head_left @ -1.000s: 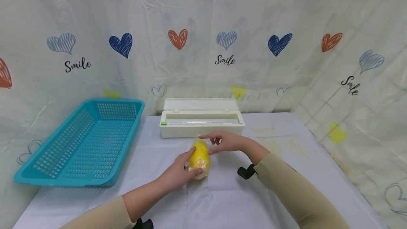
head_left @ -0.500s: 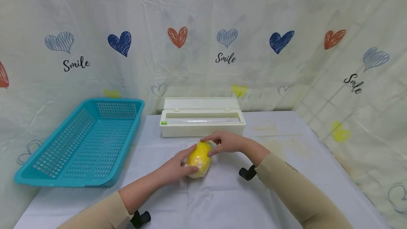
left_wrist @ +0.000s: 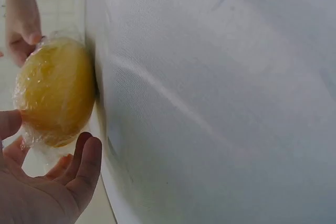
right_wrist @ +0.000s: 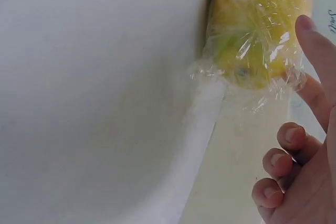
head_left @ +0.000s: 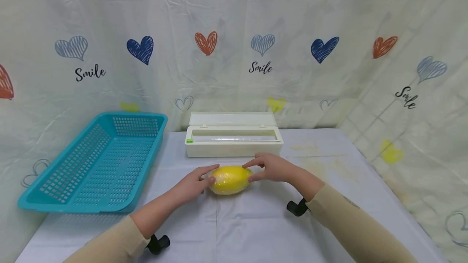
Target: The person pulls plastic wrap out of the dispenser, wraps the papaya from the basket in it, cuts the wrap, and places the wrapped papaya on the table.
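Observation:
A yellow oval fruit (head_left: 231, 180), mango-like in shape and wrapped in clear cling film, lies sideways on the white cloth before me. My left hand (head_left: 190, 186) holds its left end between thumb and forefinger. At the other end, my right hand (head_left: 273, 168) pinches it with thumb and forefinger; the remaining fingers are curled in, off the fruit. Loose crinkled film (right_wrist: 257, 95) sticks out from that end in the right wrist view, near a greenish patch. The left wrist view shows the wrapped fruit (left_wrist: 58, 93) with the left thumb against it.
Behind the fruit stands a white cling film dispenser (head_left: 234, 150) with its lid raised, a film roll inside and a green slider at the left. A turquoise perforated basket (head_left: 140, 177) sits at the left. A printed curtain (head_left: 226, 7) hangs behind the cloth-covered table (head_left: 256, 230).
The fruit has turned from lying lengthwise to lying crosswise. My left hand has shifted left and away to its left end, and my right hand has moved slightly right with the other end.

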A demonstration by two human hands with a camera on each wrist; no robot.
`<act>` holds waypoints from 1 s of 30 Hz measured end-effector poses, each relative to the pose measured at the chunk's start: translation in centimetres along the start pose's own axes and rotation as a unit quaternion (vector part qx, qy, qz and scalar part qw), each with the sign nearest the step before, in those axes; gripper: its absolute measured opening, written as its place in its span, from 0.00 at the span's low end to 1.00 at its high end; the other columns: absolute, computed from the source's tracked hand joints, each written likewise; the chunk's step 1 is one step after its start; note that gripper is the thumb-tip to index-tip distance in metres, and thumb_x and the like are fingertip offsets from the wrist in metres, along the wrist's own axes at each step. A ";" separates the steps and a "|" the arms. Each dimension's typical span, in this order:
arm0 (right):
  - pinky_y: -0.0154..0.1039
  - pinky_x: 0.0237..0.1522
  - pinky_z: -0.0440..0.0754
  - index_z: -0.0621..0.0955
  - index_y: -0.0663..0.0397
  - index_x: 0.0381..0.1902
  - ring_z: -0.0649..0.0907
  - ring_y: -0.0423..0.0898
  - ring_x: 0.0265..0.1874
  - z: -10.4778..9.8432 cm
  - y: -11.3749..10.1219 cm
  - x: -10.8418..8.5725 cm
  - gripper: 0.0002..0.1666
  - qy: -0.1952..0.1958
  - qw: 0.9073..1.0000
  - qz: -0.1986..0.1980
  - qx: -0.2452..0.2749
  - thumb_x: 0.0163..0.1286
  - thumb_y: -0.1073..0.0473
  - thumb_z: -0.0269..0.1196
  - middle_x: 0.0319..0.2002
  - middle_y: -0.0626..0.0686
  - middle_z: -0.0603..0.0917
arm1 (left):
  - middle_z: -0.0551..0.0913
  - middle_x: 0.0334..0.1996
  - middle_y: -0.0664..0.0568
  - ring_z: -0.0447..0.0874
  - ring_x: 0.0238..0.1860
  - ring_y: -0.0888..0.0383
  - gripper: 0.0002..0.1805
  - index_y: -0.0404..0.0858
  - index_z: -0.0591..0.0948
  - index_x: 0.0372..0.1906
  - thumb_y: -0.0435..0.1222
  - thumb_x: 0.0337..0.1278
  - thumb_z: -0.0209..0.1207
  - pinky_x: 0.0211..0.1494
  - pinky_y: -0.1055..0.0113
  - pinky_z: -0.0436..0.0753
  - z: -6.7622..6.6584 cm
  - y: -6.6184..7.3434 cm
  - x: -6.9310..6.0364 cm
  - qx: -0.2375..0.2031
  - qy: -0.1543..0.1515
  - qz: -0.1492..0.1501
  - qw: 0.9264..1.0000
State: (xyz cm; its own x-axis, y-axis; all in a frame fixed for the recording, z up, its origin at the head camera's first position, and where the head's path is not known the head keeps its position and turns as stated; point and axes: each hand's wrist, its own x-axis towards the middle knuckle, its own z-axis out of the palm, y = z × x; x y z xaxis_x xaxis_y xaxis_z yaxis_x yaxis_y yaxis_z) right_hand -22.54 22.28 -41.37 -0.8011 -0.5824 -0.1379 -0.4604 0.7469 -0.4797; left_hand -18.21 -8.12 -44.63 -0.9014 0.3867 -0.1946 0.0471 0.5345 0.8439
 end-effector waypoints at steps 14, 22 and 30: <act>0.52 0.54 0.77 0.79 0.41 0.64 0.79 0.49 0.53 -0.4 0.1 0.5 0.31 -0.003 0.999 -0.039 0.036 0.67 0.37 0.63 0.57 0.49 0.81 | 0.62 0.73 0.47 0.80 0.52 0.52 0.38 0.61 0.68 0.72 0.54 0.55 0.68 0.43 0.60 0.84 0.8 1.0 -1.0 0.082 0.091 -0.016 0.992; 0.42 0.47 0.79 0.77 0.27 0.64 0.79 0.40 0.48 -0.2 -0.9 2.2 0.27 -0.058 0.998 -0.024 0.031 0.68 0.35 0.61 0.54 0.39 0.82 | 0.62 0.72 0.45 0.77 0.53 0.51 0.38 0.59 0.69 0.72 0.50 0.55 0.69 0.47 0.59 0.83 1.1 0.6 -0.5 0.103 0.058 0.010 0.993; 0.41 0.43 0.79 0.78 0.29 0.63 0.78 0.42 0.43 -0.2 -1.9 2.2 0.28 -0.056 0.998 -0.008 0.040 0.66 0.36 0.64 0.49 0.40 0.83 | 0.59 0.74 0.45 0.77 0.56 0.50 0.36 0.59 0.68 0.73 0.47 0.60 0.67 0.52 0.54 0.82 0.5 0.6 0.3 0.121 0.064 0.008 0.991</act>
State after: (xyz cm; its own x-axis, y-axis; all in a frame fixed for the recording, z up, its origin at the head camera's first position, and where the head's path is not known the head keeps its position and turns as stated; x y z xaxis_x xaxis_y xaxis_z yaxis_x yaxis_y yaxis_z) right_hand -23.48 19.65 -40.53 -0.7437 -0.6299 -0.2240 -0.4375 0.7118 -0.5495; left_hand -18.20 -7.30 -44.47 -0.9465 0.3055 -0.1039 0.1493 0.7000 0.6984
